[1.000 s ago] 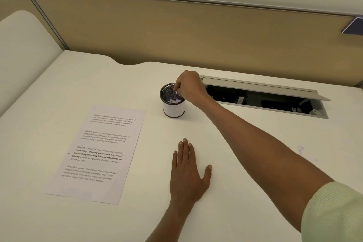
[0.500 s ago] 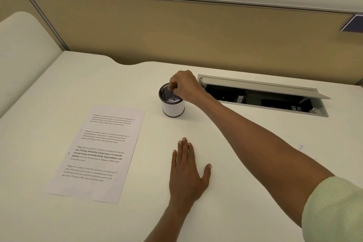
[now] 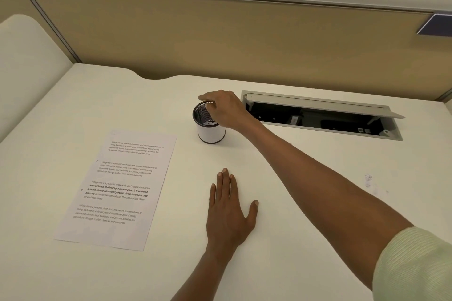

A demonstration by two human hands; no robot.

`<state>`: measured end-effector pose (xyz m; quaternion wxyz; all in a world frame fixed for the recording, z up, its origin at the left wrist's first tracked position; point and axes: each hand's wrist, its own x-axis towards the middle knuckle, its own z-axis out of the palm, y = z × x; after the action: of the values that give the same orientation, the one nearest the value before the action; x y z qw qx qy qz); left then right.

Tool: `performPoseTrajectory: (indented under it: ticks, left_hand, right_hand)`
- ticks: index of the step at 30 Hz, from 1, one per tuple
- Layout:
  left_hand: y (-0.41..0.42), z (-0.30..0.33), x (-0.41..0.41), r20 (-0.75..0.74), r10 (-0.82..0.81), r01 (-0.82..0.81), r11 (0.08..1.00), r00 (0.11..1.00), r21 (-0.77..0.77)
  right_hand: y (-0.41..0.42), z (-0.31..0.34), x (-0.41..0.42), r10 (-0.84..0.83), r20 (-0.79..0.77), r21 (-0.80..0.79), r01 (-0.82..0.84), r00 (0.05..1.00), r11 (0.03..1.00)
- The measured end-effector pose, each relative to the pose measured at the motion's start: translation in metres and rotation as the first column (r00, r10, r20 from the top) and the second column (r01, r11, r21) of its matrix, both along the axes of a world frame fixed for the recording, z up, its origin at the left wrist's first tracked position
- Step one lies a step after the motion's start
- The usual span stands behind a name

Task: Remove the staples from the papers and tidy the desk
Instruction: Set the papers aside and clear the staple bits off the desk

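Over the cup [image 3: 210, 127], near the back of the desk [image 3: 305, 178], the right hand [image 3: 226, 109] hovers with its fingers curled down at the rim; whether they pinch anything or have let go, I cannot tell, since the fingertips are too small and partly hidden. Dark mesh lines the cup, with small pale bits at the bottom. Just right of it, an open cable hatch [image 3: 320, 115] is sunk into the desk. Nearer the person, the left hand [image 3: 230, 212] lies flat and open on the bare surface, holding nothing. Well to its left lies the paper [image 3: 117, 188], printed side up and square, touched by neither hand; tiny marks along its left margin may be staple holes.

This looks like the disposal step, dropping pulled staples into the cup. Next would likely be checking the sheets for any staple left, then straightening them.
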<state>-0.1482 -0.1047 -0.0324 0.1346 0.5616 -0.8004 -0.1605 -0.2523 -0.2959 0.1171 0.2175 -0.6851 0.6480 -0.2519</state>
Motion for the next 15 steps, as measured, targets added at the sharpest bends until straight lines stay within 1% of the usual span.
performPoseTrajectory:
  ticks: [1, 2, 3, 4, 5, 6, 7, 9, 10, 11, 12, 15]
  left_hand:
    - [0.0, 0.0, 0.0, -0.001, 0.002, -0.002, 1.0, 1.0, -0.003]
    - [0.0, 0.0, -0.001, 0.0, 0.002, -0.002, 1.0, 1.0, -0.004]
    - [0.0, 0.0, -0.001, 0.005, 0.001, -0.001, 1.0, 1.0, -0.002]
    - [0.0, 0.0, -0.001, 0.012, -0.001, 0.001, 1.0, 1.0, 0.0]
    - [0.0, 0.0, -0.001, 0.018, -0.002, 0.002, 1.0, 1.0, 0.002]
    - [0.001, 0.0, 0.0, 0.021, -0.002, 0.002, 1.0, 1.0, 0.001]
    - [0.001, 0.0, 0.0, 0.024, -0.001, 0.001, 1.0, 1.0, 0.0]
    - [0.001, 0.001, 0.0, 0.032, 0.0, 0.0, 1.0, 0.999, 0.004]
    - [0.0, 0.001, 0.0, 0.037, -0.001, 0.001, 1.0, 0.999, 0.008]
    - [0.001, 0.001, 0.0, 0.041, -0.002, 0.001, 1.0, 0.999, 0.01]
    - [0.0, 0.0, 0.0, 0.043, -0.002, 0.002, 1.0, 0.999, 0.012]
    - [-0.001, -0.001, 0.001, 0.044, -0.012, 0.011, 1.0, 0.999, 0.022]
  right_hand:
    - [0.002, 0.001, -0.001, -0.03, 0.125, 0.014, 0.028, 0.992, 0.999]
    - [0.005, 0.001, -0.002, -0.085, 0.261, 0.028, 0.081, 0.962, 0.996]
    - [0.009, 0.001, -0.004, -0.157, 0.407, 0.059, 0.145, 0.9, 0.988]
    - [0.014, 0.002, -0.007, -0.221, 0.553, 0.108, 0.194, 0.803, 0.975]
    - [0.021, 0.005, -0.011, -0.27, 0.677, 0.171, 0.21, 0.684, 0.963]
    - [0.028, 0.006, -0.016, -0.299, 0.767, 0.221, 0.203, 0.568, 0.954]
    - [0.038, 0.009, -0.021, -0.317, 0.82, 0.254, 0.192, 0.478, 0.948]
    - [0.058, 0.01, -0.033, -0.342, 0.869, 0.286, 0.202, 0.357, 0.937]
    - [0.069, 0.007, -0.039, -0.358, 0.879, 0.296, 0.229, 0.315, 0.927]
    - [0.082, 0.005, -0.046, -0.375, 0.879, 0.301, 0.269, 0.295, 0.915]
    - [0.095, 0.0, -0.055, -0.398, 0.869, 0.303, 0.321, 0.293, 0.897]
    - [0.141, -0.022, -0.091, -0.527, 0.773, 0.313, 0.51, 0.354, 0.801]
